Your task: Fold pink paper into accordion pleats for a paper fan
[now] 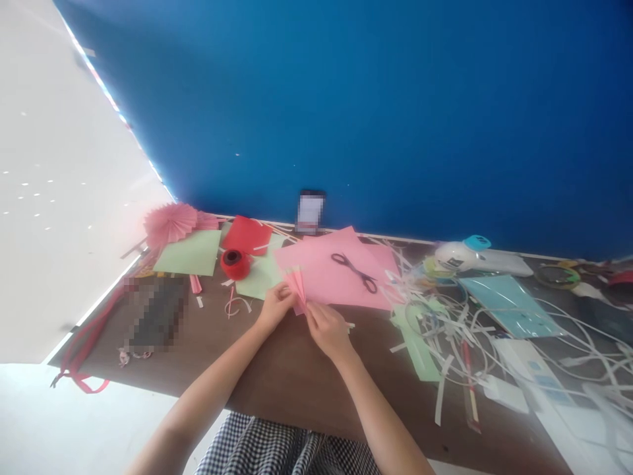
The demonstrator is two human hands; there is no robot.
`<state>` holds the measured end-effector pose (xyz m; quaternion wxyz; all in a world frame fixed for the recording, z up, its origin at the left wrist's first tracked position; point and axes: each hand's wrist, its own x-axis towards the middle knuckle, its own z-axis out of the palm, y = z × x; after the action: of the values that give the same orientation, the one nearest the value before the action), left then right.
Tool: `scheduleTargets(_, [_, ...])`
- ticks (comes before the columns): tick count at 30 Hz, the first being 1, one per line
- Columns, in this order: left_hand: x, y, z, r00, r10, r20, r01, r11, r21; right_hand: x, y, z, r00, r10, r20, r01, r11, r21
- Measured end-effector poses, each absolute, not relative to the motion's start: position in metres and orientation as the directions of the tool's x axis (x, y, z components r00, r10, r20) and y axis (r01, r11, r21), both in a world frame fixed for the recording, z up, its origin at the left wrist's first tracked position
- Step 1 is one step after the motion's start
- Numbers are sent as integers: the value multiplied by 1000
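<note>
Both my hands meet over the middle of the brown table [277,369]. My left hand [275,305] and my right hand [326,328] are closed in a pinch on a small pleated pink paper fan [298,287], which fans out between them. Just behind it lies a large pink paper sheet [326,270] with black scissors [355,271] resting on top.
A finished pink paper rosette [169,224], green sheets [190,254], red paper [247,234] and a red tape roll [235,262] lie at back left. A tangle of white paper strips [445,330], a white glue gun [475,258] and a light blue sheet [509,305] fill the right. The blue wall [376,112] stands behind.
</note>
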<state>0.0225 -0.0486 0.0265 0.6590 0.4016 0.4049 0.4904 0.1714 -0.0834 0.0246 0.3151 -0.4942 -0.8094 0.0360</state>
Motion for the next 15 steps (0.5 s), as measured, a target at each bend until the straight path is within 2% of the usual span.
scheduleTargets(4, [22, -49, 27, 193, 969, -151, -316, 207, 926, 181, -83, 32, -210, 913, 351, 754, 379, -536])
scheduleTargets(9, [21, -45, 23, 46, 982, -181, -402, 184, 897, 192, -82, 37, -159, 965, 209, 753, 255, -607])
scheduleTargets(12, [22, -45, 21, 54, 975, -214, -453, 215, 865, 191, -82, 35, -183, 953, 242, 750, 294, -592])
scheduleTargets(15, [24, -46, 23, 125, 953, -276, -460, 302, 835, 190, -81, 30, -225, 927, 300, 792, 353, -498])
